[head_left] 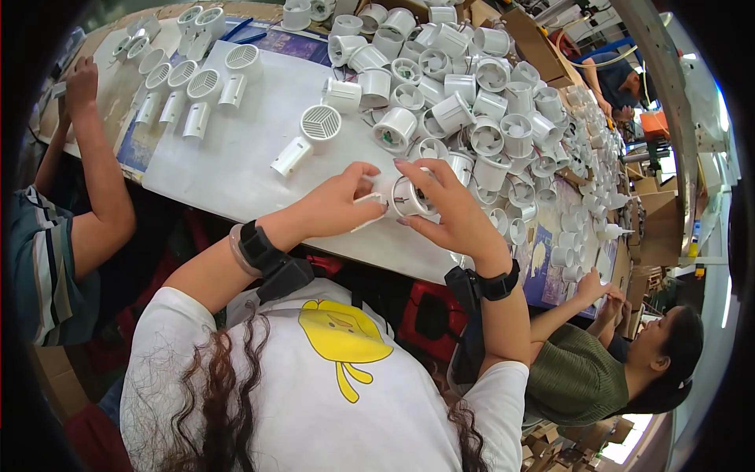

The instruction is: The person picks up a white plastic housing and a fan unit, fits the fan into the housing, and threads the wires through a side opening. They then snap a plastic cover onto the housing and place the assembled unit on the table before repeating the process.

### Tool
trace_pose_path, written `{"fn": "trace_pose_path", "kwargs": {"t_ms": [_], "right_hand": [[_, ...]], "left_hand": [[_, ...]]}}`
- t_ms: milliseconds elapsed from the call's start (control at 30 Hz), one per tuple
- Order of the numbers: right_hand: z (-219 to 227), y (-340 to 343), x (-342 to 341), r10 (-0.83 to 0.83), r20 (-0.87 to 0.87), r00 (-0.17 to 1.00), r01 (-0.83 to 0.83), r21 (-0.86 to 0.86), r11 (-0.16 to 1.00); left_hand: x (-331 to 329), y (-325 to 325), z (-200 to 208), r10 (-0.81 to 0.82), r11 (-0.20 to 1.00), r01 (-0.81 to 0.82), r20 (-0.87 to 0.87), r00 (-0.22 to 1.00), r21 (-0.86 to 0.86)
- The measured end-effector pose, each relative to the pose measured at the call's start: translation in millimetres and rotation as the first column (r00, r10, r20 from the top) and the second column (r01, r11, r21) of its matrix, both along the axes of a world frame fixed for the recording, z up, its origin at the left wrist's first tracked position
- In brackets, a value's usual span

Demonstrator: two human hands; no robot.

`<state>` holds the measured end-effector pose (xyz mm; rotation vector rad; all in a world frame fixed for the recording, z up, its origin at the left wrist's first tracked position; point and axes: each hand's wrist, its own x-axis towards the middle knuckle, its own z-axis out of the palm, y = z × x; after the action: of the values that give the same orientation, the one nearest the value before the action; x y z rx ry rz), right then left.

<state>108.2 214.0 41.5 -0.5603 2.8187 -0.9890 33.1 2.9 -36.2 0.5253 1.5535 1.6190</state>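
Between both hands, over the near edge of the table, is a white round fan housing (405, 198) with a thin dark wire at its side. My right hand (452, 211) grips this housing, thumb and fingers around its rim. My left hand (336, 203) is closed on a slim white plastic handle piece (368, 212), mostly hidden by the fingers, close to the housing. Just beyond my left hand lies a white handheld fan (321, 124) with a slatted grille and short handle. A white cylindrical housing (343, 94) rests behind it.
A large pile of white fan housings (452, 110) covers the table's far and right side. Several handheld fans (203, 85) lie at the left. Co-workers' arms reach in at left (101, 165) and right (570, 311). A red stool (429, 315) stands below the table edge.
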Motion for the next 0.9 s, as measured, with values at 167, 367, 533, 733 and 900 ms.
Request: {"fn": "trace_pose_path", "kwargs": {"t_ms": [167, 367, 533, 733, 900], "right_hand": [[-6, -2, -2, -0.007, -0.044, 0.999, 0.010, 0.058, 0.998], [-6, -8, 0, -0.023, -0.121, 0.992, 0.017, -0.049, 0.999], [-18, -8, 3, -0.043, -0.229, 0.972, 0.050, 0.025, 0.998], [-17, -10, 6, -0.034, -0.301, 0.953, 0.086, 0.161, 0.983], [-15, -14, 7, 0.009, -0.295, 0.956, 0.087, 0.312, 0.946]], "left_hand": [[13, -3, 11, 0.049, 0.980, -0.170, -0.700, 0.712, -0.105], [19, 2, -4, 0.161, 0.968, -0.249, -0.724, 0.670, -0.015], [21, 5, -6, 0.271, 0.948, -0.300, -0.770, 0.578, 0.108], [20, 5, -6, 0.251, 0.943, -0.312, -0.869, 0.426, 0.120], [17, 3, -12, 0.249, 0.954, -0.266, -0.857, 0.451, 0.137]]}}
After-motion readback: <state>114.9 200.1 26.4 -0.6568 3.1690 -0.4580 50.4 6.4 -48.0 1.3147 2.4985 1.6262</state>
